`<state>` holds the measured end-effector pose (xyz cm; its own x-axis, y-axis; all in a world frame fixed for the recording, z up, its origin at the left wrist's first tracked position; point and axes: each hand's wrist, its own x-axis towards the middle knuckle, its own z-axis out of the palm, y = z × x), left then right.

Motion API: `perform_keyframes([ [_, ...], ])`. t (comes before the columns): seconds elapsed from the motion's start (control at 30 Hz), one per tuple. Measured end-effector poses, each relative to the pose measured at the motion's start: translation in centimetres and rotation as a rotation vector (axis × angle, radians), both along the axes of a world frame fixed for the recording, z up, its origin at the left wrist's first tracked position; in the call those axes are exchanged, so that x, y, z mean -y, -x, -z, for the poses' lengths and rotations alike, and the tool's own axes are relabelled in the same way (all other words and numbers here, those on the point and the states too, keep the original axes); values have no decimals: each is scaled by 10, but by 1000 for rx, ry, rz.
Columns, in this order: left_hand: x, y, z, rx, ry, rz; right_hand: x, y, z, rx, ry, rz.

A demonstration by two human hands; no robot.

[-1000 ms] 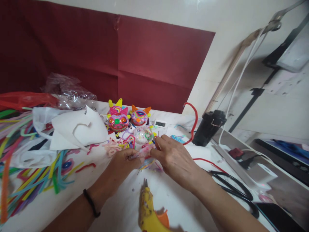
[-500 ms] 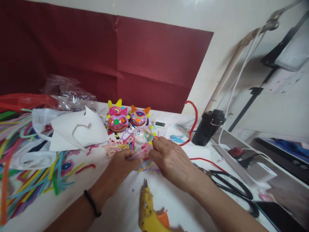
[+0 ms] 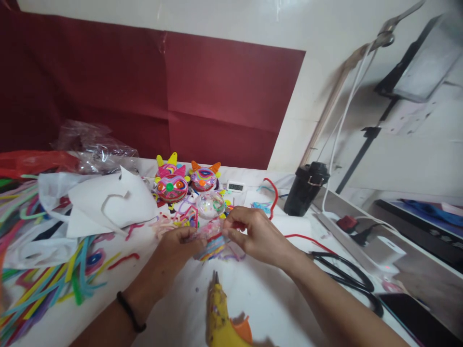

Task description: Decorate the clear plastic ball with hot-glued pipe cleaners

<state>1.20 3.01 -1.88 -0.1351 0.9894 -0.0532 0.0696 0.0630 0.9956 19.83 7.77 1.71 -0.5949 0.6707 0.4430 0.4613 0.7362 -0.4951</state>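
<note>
Pipe-cleaner piece (image 3: 211,237) stayed pinched between the left hand (image 3: 179,246) and right hand (image 3: 258,236), low over the table (image 3: 275,299) beyond the glue gun (image 3: 222,318), the right fingers having curled tighter.

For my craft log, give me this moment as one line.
left hand: pinching pipe-cleaner piece | right hand: pinching its other end | glue gun: lying near hands, untouched | scissors: lying at right
</note>
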Motion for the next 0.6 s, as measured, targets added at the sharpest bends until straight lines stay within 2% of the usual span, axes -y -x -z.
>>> perform_keyframes([
  [0.27, -3, 3, 5, 72, -4, 35, -5, 2, 4, -117, 235, 68],
  [0.6, -4, 3, 7, 94, 31, 21, -10, 5, 13, -171, 320, 113],
])
